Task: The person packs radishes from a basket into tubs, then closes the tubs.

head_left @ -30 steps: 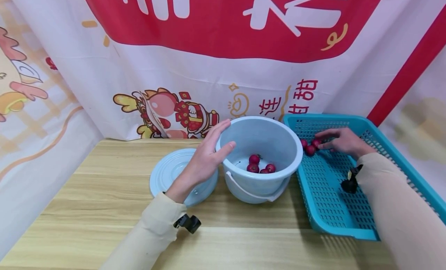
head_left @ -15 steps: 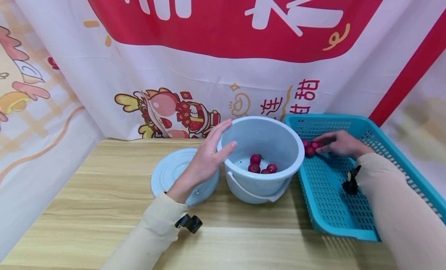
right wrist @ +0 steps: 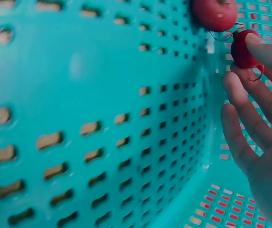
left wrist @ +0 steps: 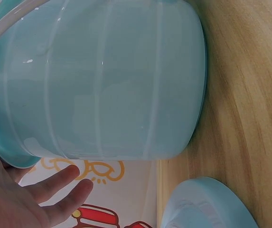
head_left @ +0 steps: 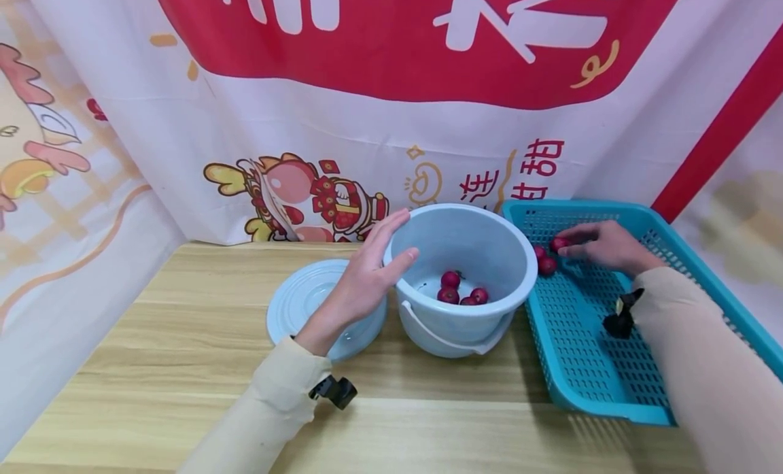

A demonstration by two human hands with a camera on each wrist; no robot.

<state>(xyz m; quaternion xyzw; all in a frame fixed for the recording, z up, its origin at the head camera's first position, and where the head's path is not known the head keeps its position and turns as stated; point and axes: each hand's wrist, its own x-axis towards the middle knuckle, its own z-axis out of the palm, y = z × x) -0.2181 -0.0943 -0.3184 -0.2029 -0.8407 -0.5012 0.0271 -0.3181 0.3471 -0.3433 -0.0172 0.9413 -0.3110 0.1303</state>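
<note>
My right hand point(head_left: 612, 246) pinches a red radish point(right wrist: 244, 49) between thumb and fingers, inside a turquoise basket point(head_left: 553, 365). Its thin root and stem end show in the right wrist view. Close by lie two more radishes, one in front point(head_left: 547, 265) and one partly hidden behind it. My left hand point(head_left: 370, 273) touches the left rim of a light blue bucket point(head_left: 422, 324), its fingers extended; in the left wrist view the fingers point(left wrist: 55, 185) reach past the rim. Several radishes point(head_left: 448, 295) sit at the bottom of the bucket.
A round light blue lid point(head_left: 293, 300) lies on the wooden table point(head_left: 183, 365) left of the bucket, partly under my left forearm. The bucket's handle point(head_left: 434, 336) hangs down at the front. A printed cloth point(head_left: 342, 134) hangs behind. Basket and bucket stand side by side.
My right hand has taken hold of one radish and drawn it slightly up, apart from the other two. The left hand stays at the bucket rim.
</note>
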